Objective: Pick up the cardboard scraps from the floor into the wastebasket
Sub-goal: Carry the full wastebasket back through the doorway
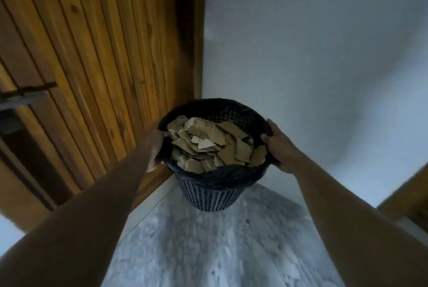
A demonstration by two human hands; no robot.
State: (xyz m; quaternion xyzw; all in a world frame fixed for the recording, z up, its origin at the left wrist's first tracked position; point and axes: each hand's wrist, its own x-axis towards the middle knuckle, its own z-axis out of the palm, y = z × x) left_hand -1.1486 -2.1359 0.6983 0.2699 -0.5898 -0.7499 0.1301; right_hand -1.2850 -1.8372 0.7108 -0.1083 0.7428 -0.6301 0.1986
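Note:
A dark mesh wastebasket (212,196) lined with a black bag stands in the corner between a wooden door and a white wall. Several torn brown cardboard scraps (213,145) fill it almost to the rim. My left hand (155,147) grips the rim on its left side. My right hand (279,145) grips the rim on its right side, thumb over the edge. Both my arms are stretched out toward it. No scraps show on the visible floor.
A wooden slatted door (92,59) rises on the left, with a metal latch (20,98) at mid-left. A white wall (312,55) fills the right. The grey marble floor (208,245) lies in front. A wooden edge (407,196) juts in at the right.

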